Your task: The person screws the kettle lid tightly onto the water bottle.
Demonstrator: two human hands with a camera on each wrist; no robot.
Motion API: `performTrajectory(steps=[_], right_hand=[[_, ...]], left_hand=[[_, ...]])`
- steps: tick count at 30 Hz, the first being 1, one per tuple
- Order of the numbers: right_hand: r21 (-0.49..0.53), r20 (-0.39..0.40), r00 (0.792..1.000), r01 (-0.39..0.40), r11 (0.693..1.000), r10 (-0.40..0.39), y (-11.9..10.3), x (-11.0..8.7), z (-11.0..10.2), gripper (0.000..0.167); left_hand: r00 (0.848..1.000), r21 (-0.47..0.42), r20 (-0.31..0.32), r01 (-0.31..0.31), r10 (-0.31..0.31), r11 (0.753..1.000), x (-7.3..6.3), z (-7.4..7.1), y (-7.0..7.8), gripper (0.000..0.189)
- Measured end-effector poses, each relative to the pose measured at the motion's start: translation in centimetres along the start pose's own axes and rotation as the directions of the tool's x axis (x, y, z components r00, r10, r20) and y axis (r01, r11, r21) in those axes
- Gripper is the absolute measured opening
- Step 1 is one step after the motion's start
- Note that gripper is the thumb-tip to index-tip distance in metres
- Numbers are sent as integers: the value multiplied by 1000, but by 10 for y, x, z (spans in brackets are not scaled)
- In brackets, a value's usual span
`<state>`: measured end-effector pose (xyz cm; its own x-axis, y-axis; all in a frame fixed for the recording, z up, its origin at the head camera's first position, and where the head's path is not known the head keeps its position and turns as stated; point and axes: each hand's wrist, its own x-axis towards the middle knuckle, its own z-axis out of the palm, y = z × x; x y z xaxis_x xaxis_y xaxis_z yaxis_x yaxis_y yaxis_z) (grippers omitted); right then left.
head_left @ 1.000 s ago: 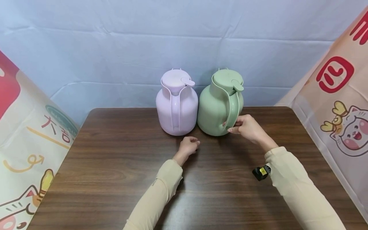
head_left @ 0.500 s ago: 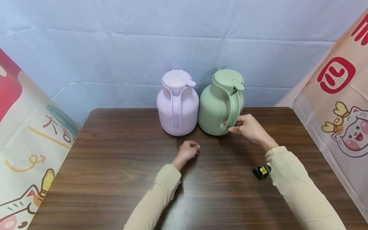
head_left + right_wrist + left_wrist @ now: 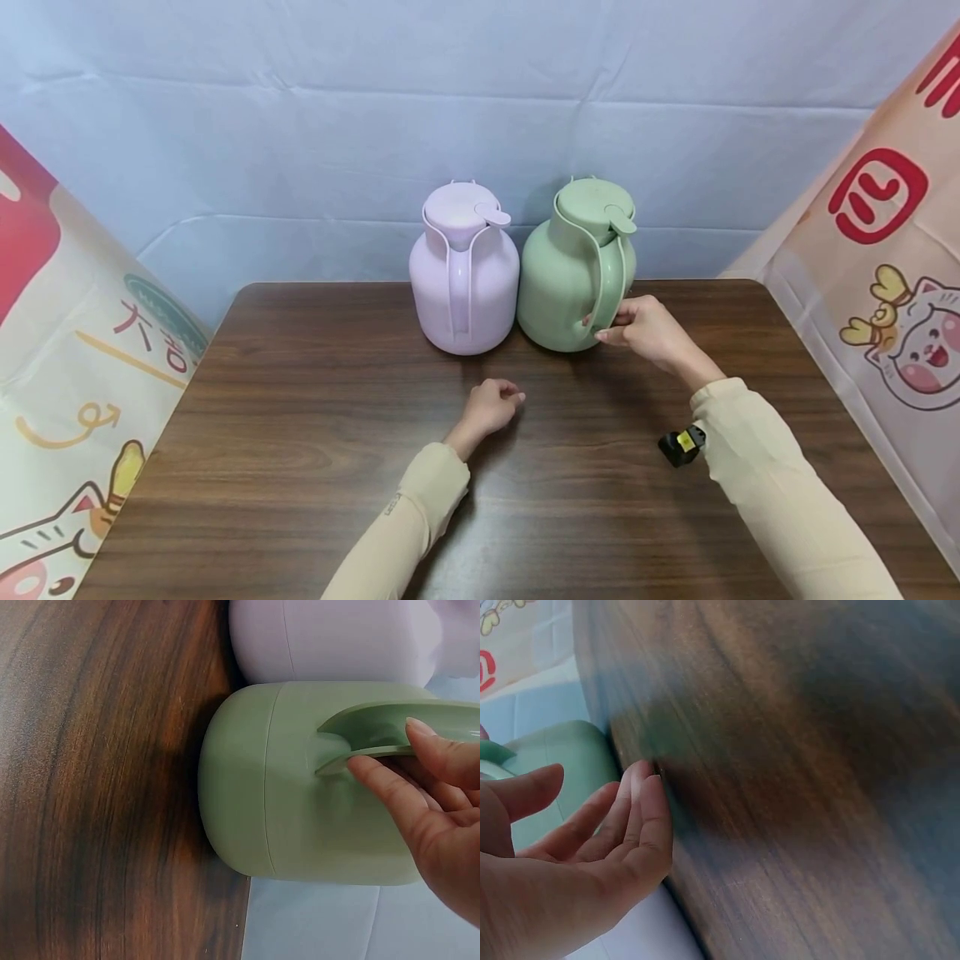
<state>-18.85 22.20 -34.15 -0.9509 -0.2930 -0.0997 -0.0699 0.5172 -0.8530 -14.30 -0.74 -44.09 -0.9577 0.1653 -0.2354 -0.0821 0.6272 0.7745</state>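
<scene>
Two insulated jugs stand upright side by side at the back of the table, a lilac jug (image 3: 491, 292) on the left and a green jug (image 3: 555, 287) on the right. Both have lids with a thumb lever, and their handles face the front. My right hand (image 3: 651, 333) holds the lower part of the green jug's handle (image 3: 442, 712), thumb on one side and fingers around the other. In front of the lilac jug, apart from it, my left hand (image 3: 491, 408) is held low over the table with loosely bent fingers and nothing in them.
The dark wood-grain table (image 3: 300, 400) ends at a pale blue cloth backdrop (image 3: 337, 150) close behind the jugs. Printed banners flank it, one left banner (image 3: 45, 367) and one right banner (image 3: 892, 275). A small black camera (image 3: 681, 447) hangs at my right wrist.
My left hand has drawn back a little from the lilac jug toward the front. The right hand keeps its hold on the green jug's handle, and both jugs stay put.
</scene>
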Motion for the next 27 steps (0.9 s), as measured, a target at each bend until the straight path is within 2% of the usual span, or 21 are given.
performTrajectory(steps=[9,18,22,27], right_hand=[[8,-3,1000,10,1000,-10,2,2,1,24],[-19,-38,998,49,999,-49,4,1,4,25],[-54,-61,995,76,996,-79,7,-1,7,23],[-143,-99,989,92,985,-106,9,-4,11,23]], left_hand=[[998,23,-4,-67,67,998,-10,-3,-9,23],[993,59,-3,-117,117,991,-25,-9,-15,25],[989,107,12,-145,145,984,-32,-12,-16,27],[989,152,50,-145,139,978,-42,-15,-18,34]])
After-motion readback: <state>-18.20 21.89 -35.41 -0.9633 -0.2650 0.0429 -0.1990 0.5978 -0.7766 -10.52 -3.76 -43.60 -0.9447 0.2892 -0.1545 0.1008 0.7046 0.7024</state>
